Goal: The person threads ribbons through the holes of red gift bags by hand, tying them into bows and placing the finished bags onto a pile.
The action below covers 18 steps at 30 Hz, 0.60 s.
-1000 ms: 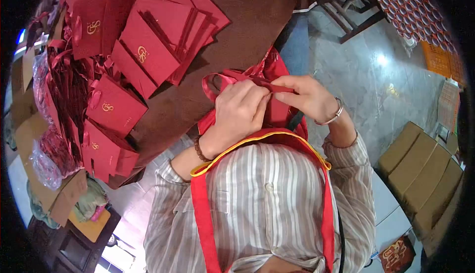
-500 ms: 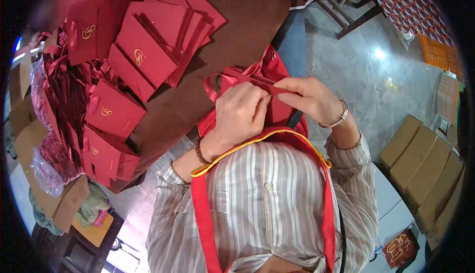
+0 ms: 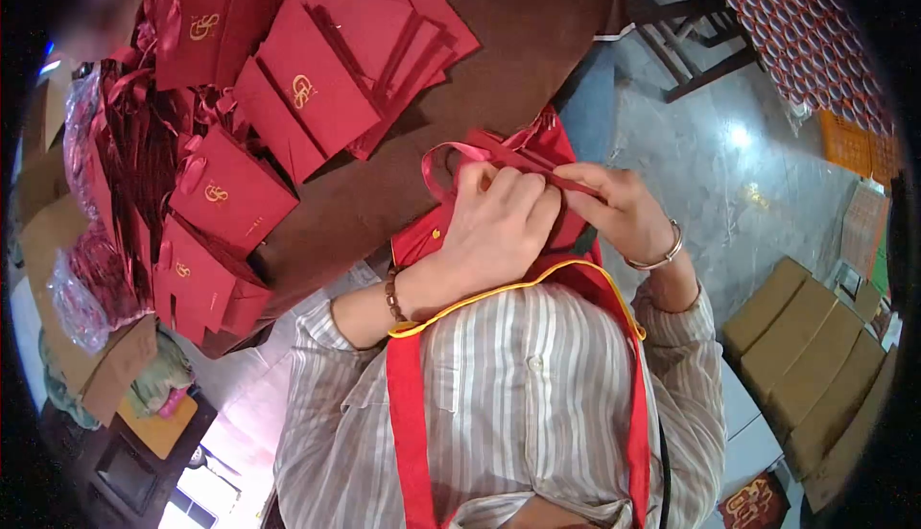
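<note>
A red paper bag [image 3: 518,153] with a pink ribbon handle [image 3: 432,172] is held in front of my chest, close to the table's edge. My left hand [image 3: 504,212] is curled against the bag's upper edge, its fingertips bent out of sight. On the right side, my right hand [image 3: 619,208] pinches the same edge between thumb and fingers. The two hands are a short way apart. Beneath them lies the red cloth of my yellow-trimmed apron [image 3: 576,284], which hides part of the bag.
Flat red bags with gold lettering [image 3: 317,97] lie on the brown tablecloth [image 3: 518,21]. More red bags and ribbons [image 3: 125,164] are heaped at the left. Cardboard boxes [image 3: 806,347] stand at the right, and a dark stool [image 3: 700,40] is at the upper right.
The whole view has shifted slightly. My left hand has turned and its knuckles now face further up and right along the bag's edge. My right hand still pinches the edge.
</note>
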{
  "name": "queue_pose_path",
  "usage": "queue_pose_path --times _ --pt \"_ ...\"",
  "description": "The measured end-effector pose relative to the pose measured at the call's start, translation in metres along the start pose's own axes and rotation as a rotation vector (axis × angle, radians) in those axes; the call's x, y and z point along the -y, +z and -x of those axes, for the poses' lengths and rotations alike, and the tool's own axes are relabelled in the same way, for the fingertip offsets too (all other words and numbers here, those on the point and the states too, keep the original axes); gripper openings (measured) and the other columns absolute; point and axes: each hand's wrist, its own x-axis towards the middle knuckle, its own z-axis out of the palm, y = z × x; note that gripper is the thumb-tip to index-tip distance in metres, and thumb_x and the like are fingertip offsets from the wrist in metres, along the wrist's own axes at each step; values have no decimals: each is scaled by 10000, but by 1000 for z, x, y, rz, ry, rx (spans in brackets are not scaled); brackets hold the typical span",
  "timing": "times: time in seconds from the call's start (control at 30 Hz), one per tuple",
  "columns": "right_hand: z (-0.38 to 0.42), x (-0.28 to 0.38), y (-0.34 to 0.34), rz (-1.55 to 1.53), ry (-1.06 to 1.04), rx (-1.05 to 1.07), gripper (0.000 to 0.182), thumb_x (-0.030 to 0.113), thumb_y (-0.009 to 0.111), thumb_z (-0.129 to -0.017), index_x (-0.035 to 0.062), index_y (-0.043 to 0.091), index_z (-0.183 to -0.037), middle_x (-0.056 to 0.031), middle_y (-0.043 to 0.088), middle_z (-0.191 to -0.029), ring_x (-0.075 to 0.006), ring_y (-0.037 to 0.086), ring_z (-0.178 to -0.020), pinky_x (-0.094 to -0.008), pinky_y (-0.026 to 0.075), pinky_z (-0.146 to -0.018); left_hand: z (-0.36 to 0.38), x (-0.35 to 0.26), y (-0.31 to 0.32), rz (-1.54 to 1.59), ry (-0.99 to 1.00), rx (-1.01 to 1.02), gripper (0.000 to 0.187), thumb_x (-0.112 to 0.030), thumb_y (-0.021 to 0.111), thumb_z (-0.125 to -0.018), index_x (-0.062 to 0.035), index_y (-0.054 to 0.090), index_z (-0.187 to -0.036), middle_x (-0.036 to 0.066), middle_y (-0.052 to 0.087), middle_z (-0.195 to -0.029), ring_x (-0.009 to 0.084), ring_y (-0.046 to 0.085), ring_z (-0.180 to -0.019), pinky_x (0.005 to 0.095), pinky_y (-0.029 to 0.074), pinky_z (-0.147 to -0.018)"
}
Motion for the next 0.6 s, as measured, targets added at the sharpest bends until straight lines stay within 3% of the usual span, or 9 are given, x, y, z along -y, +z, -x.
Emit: queue_pose_path --times 0.1,0.17,0.27,0.3,0.4,0.47,0.6 --pt "0 5 5 -4 -8 -32 226 22 561 -822 -21 591 -1042 -143 634 -823 -159 592 -689 -271 465 -628 2 4 -3 -100 72 -114 152 -103 605 -666 -81 605 -816 32 547 -833 169 544 -731 367 363 -729" --pt "-1 11 6 -19 -1 -12 249 42 558 -798 2 564 -1043 -165 630 -929 -324 629 -818 -350 499 -691 2 8 -1 -49 74 -192 151 -107 617 -654 -86 604 -803 28 550 -819 170 545 -729 368 363 -724" --pt "-1 18 9 -17 -23 5 286 42 555 -805 16 514 -1086 -164 624 -927 -338 621 -822 -374 495 -677 -8 13 -12 58 38 -282 112 -98 650 -663 -83 610 -766 29 568 -782 191 542 -737 362 365 -704" --pt "1 28 10 -56 43 -27 297 26 579 -815 24 479 -1094 -136 634 -867 -281 641 -782 -311 490 -664 -11 21 -21 149 -9 -241 88 -90 652 -685 -78 613 -763 33 576 -787 204 537 -749 358 363 -694" --pt "2 37 7 115 -18 13 278 32 591 -810 29 467 -1059 -136 623 -868 -298 638 -790 -327 495 -655 -16 38 -37 197 -109 -45 34 -103 631 -748 -73 623 -761 37 580 -788 224 517 -791 354 356 -687" --pt "1 37 10 93 -41 -4 232 39 607 -803 31 481 -997 -132 613 -862 -301 633 -756 -338 488 -627 -24 41 -50 290 -126 295 63 -131 600 -774 -78 633 -772 29 581 -785 212 509 -823 354 353 -712" --pt "0 40 14 62 -80 -36 158 33 622 -788 14 536 -919 -140 603 -843 -298 619 -725 -336 478 -620 -37 51 -57 349 -66 488 106 -172 590 -784 -83 645 -797 28 592 -788 211 500 -854 356 350 -739"
